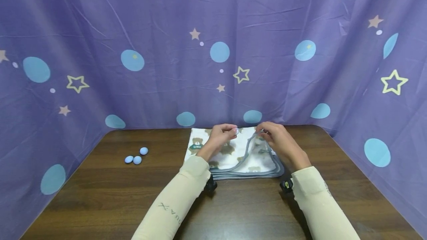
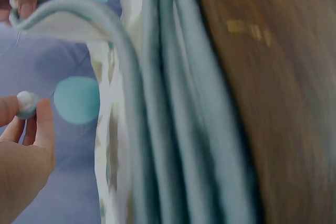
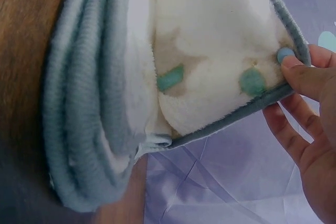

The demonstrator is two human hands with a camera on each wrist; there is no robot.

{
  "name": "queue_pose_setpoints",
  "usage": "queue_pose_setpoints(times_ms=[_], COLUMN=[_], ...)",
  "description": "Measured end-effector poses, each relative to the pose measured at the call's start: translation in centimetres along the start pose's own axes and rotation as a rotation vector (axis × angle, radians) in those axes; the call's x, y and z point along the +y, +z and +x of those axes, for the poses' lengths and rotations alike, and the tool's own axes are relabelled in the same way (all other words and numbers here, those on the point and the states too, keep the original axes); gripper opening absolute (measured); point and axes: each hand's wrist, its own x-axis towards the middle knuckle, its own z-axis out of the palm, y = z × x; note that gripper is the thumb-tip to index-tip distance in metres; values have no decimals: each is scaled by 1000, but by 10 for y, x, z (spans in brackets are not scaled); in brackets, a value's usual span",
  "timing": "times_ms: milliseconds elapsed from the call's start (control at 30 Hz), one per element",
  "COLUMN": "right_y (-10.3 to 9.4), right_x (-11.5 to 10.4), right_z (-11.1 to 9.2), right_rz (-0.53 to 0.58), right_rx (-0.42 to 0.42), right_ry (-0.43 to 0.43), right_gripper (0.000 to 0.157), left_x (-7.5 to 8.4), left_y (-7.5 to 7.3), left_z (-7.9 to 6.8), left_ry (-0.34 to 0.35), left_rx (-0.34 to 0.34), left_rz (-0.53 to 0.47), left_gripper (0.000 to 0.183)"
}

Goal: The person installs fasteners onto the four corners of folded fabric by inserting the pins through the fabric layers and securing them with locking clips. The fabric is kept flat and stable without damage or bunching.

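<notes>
A folded white blanket [image 1: 197, 142] with brown bears and grey-blue edging lies on the table in several layers. In the head view my left hand [image 1: 218, 140] is above its left part. Between thumb and fingertips it pinches a small round pale-blue and white quilt clip piece [image 2: 27, 103], apart from the fabric. My right hand [image 1: 280, 142] pinches the lifted top corner [image 3: 262, 72] of the blanket. A round blue clip piece [image 3: 285, 54] shows on the cloth beside that thumb tip. In the left wrist view a thin pin [image 2: 19, 38] sticks out below the corner.
Three pale-blue round pieces [image 1: 137, 160] lie close together on the left of the brown wooden table [image 1: 100, 195]. Behind the table hangs a purple curtain [image 1: 160, 84] with stars and blue circles. It also runs along both sides.
</notes>
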Motion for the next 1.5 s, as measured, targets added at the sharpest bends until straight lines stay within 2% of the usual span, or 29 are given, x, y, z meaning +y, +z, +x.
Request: queue_pose_setpoints(times_ms=[400, 633, 833, 1067, 1500], right_y=[0, 1, 3, 5, 5], right_x=[-1, -1, 0, 1, -4], right_z=[1, 1, 3, 4, 4], right_rz=[17, 15, 14, 9, -1], right_rx=[-16, -14, -8, -11, -55], right_ry=[23, 23, -11, -15, 11], right_gripper=[27, 30, 30, 29, 29], left_x=[-4, -7, -12, -12, -16], left_y=[38, 53, 65, 72, 73], left_z=[7, 8, 8, 6, 2], left_ry=[33, 14, -8, 12, 22], left_rx=[81, 115, 158, 202, 217], left_rz=[-198, -277, -332, -338, -361], left_gripper=[26, 26, 26, 27, 27])
